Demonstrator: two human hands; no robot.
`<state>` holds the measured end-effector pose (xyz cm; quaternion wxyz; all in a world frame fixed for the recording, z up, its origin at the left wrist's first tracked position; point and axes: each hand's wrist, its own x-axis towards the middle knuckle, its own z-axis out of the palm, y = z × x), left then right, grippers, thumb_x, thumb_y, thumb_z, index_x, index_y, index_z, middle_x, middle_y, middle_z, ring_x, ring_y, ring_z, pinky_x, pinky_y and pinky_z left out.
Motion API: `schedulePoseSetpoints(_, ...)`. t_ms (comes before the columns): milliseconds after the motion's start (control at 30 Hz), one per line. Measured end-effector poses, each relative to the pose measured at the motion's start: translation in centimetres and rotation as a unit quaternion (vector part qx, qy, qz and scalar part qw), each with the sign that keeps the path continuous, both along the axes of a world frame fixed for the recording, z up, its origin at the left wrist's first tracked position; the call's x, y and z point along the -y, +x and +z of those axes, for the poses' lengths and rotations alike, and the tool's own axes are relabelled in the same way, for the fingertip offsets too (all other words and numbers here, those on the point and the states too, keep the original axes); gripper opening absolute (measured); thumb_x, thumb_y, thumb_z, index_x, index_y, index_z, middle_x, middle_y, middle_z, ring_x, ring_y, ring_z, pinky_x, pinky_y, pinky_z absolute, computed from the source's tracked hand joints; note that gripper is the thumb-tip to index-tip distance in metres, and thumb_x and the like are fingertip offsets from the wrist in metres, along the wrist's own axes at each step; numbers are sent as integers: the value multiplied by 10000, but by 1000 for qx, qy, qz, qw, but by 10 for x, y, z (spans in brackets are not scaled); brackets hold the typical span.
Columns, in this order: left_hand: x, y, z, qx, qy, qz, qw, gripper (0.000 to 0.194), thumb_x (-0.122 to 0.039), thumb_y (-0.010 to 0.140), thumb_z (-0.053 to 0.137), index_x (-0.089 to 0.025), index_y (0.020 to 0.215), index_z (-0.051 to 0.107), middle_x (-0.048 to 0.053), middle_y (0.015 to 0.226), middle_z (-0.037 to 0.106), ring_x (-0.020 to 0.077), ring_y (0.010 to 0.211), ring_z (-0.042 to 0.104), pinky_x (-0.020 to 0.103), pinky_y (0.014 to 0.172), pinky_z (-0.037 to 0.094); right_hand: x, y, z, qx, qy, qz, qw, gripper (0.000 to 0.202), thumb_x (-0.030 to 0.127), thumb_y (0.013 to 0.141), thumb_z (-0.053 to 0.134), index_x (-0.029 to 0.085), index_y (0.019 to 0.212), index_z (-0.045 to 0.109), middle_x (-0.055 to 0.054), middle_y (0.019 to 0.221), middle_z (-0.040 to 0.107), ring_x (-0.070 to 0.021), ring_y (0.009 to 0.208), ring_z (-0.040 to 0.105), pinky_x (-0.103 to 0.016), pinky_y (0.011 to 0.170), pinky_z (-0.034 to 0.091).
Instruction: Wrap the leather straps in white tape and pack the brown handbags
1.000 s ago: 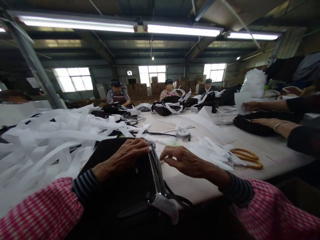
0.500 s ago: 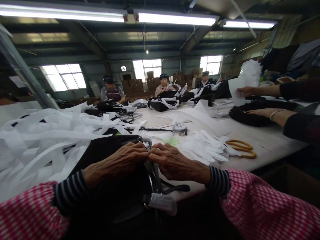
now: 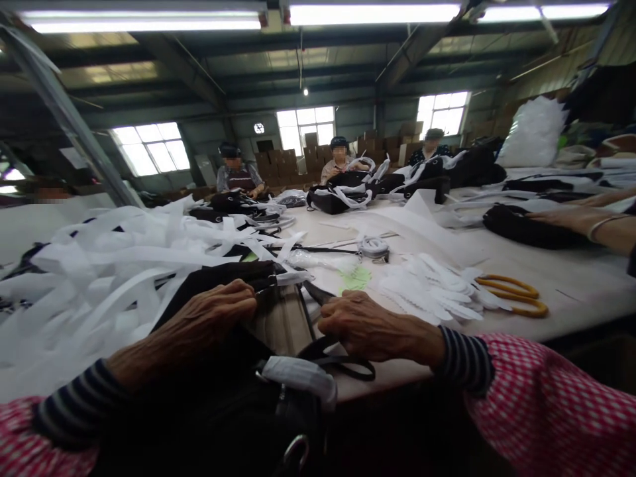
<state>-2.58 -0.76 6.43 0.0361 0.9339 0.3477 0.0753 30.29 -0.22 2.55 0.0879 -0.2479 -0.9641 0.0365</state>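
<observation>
A black bag lies in front of me, its mouth spread apart so a beige lining shows. My left hand is closed on the left edge of that mouth. On the other side, my right hand has its fingers closed on the bag's dark right edge; its fingertips are partly hidden. White wrapping covers a handle part at the near end. Beside it a thin black strap loops under my right hand. A silver ring shows lower on the bag.
White strips are heaped at left. White gloves and yellow-handled scissors lie at right. Another person's hand rests on a black bag. More black bags and several people are across the table.
My hands, close together before, have moved apart, and the bag's mouth has opened between them. The other person's upper hand at right has drawn back, without the white sheet in view. My view has shifted slightly.
</observation>
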Motion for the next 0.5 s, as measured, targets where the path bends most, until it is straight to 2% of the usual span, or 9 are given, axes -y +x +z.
schedulePoseSetpoints(67,2,4,1,33,-25,-6,999,312,-242,1066,320,-203,804,484,65,956,609,208,887,504,340,815,429,-9,-1,8,12,-72,-43,996,123,80,797,579,169,756,654,-22,763,647,-155,712,550,-289,676,330)
schedulePoseSetpoints(167,3,13,1,76,-39,-15,996,316,-217,1059,313,-202,774,451,66,930,589,208,892,496,338,794,430,-27,-12,17,-15,-148,-76,986,154,142,864,588,164,880,739,-22,758,680,-147,676,572,-261,646,360)
schedulePoseSetpoints(233,3,18,1,74,-17,-12,997,304,-185,1046,326,-198,773,460,66,914,590,207,882,492,339,783,427,-36,-30,16,-38,-114,-95,988,180,211,932,585,158,978,752,-41,795,704,-164,710,607,-260,667,399)
schedulePoseSetpoints(333,2,21,-1,40,28,5,999,299,-151,1033,342,-194,773,482,58,882,597,207,853,486,342,770,422,-45,-68,5,-41,7,-142,989,223,308,987,585,153,1073,721,-100,949,735,-223,842,669,-296,723,473)
schedulePoseSetpoints(400,2,21,-2,22,40,8,999,287,-143,1030,353,-194,795,510,48,881,602,203,840,492,338,772,425,-51,-91,-6,-19,53,-159,986,225,290,998,561,136,1094,694,-145,1051,728,-251,874,691,-327,720,519)
schedulePoseSetpoints(500,-4,17,-7,17,44,15,999,211,-181,1017,441,-207,871,591,22,908,622,183,813,526,300,740,435,-62,-114,-18,8,61,-156,986,182,184,986,519,134,993,694,-145,992,727,-249,839,705,-335,700,552)
